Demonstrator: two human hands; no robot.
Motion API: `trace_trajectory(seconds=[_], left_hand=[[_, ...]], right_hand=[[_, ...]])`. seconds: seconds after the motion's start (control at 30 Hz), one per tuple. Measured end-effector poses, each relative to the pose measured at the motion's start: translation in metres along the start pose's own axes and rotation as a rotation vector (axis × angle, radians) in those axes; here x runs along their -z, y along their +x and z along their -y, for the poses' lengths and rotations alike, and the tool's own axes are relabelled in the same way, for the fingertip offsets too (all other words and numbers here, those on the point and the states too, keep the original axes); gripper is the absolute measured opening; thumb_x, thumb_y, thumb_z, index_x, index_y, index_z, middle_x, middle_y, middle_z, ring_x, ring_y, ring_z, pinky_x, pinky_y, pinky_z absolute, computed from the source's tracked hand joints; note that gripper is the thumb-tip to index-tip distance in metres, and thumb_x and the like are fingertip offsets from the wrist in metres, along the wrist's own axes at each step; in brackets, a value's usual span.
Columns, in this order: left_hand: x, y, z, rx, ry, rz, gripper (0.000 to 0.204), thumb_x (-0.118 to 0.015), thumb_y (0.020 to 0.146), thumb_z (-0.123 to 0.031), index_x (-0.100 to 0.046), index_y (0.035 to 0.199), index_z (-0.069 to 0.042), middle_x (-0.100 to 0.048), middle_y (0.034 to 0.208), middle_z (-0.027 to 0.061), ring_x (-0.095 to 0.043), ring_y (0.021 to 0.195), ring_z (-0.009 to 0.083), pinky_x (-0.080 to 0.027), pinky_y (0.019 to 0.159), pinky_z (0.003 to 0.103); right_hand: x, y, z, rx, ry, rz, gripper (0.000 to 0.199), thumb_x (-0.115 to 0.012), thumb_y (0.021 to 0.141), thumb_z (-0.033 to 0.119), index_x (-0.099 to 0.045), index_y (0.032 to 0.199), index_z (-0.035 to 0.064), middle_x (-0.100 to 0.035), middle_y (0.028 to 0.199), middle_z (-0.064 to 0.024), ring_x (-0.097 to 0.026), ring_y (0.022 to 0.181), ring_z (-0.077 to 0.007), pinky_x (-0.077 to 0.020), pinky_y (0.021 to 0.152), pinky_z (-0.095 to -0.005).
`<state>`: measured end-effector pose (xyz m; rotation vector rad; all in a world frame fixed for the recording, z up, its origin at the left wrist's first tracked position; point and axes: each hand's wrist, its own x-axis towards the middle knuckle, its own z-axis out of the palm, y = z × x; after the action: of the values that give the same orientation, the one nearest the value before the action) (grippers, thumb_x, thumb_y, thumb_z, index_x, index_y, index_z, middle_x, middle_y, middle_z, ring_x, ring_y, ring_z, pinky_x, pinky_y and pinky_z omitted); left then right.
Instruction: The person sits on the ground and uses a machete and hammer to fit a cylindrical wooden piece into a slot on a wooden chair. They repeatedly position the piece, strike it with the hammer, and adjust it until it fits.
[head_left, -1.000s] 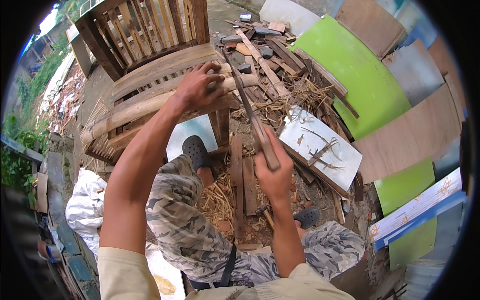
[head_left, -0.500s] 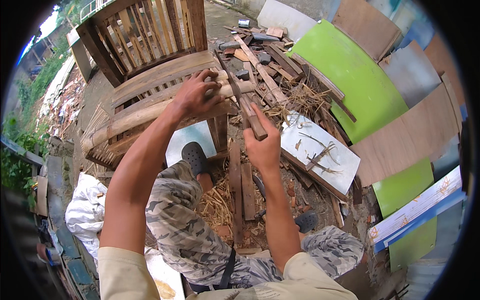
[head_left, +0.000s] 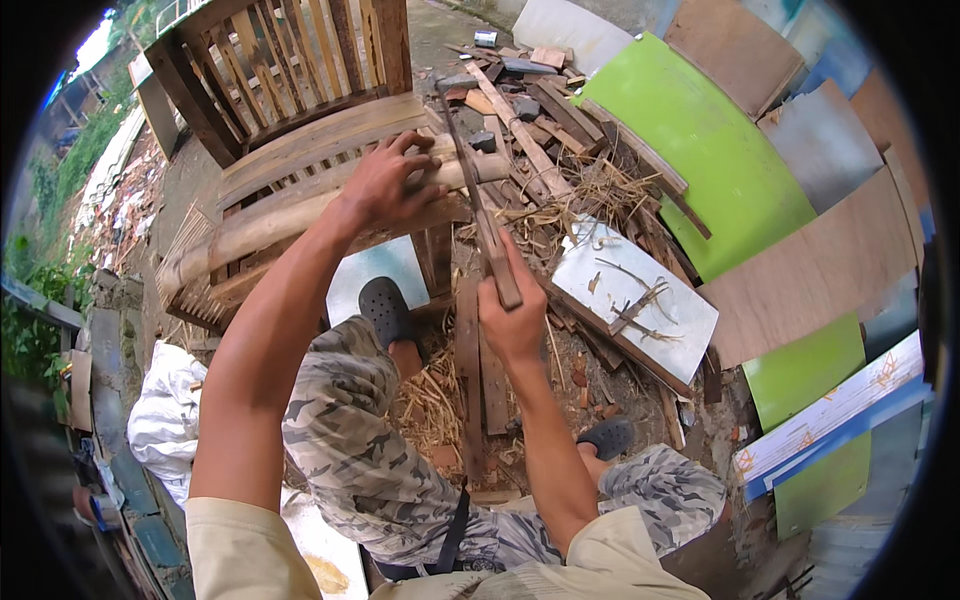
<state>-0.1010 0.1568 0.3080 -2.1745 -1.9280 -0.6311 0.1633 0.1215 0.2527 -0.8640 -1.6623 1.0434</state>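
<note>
We see a slatted brown wooden bench (head_left: 300, 150) bearing a long pale round log (head_left: 260, 225), and bare dirt ground (head_left: 440, 30) strewn with wood scraps (head_left: 545, 130) and dry straw (head_left: 430, 405).

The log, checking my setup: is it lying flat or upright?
Lying flat: the log rests across the wooden frame, left hand on it.

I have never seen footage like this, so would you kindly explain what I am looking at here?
There is no machine. A fisheye camera worn on a person's head looks down at their own bare arms, which is why straight edges bend. The left hand presses on a pale round wooden pole lying across a slatted wooden frame. The right hand grips the wooden handle of a long tool, which reaches up to the pole; it looks like a hammer or hatchet. Wood scraps, straw, a white board and green panels lie around.
</note>
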Motion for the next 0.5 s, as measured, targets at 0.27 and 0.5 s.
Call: trace_trajectory(seconds=[0.27, 0.5], left_hand=[[-0.002, -0.017, 0.025, -0.020, 0.026, -0.039, 0.039, -0.072, 0.088, -0.045, -0.077, 0.107, -0.011, -0.058, 0.136, 0.0132, -0.056, 0.124, 0.0383, -0.045, 0.102, 0.053], [0.004, -0.023, 0.009, 0.045, 0.032, 0.063, 0.040, -0.074, 0.088, -0.041, -0.076, 0.110, -0.008, -0.058, 0.139, 0.0158, -0.056, 0.127, 0.0390, -0.046, 0.106, 0.050]], right_hand=[[0.036, -0.032, 0.042, -0.074, -0.059, 0.123, 0.056, -0.059, 0.086, 0.001, -0.056, 0.142, -0.0007, -0.074, 0.112, -0.0179, -0.067, 0.080, -0.0112, -0.0538, 0.073, -0.0274], [0.026, -0.081, 0.009, -0.063, -0.023, 0.076, 0.059, -0.060, 0.086, 0.004, -0.053, 0.145, 0.0003, -0.072, 0.120, -0.0213, -0.071, 0.085, -0.0157, -0.0556, 0.074, -0.0302]])
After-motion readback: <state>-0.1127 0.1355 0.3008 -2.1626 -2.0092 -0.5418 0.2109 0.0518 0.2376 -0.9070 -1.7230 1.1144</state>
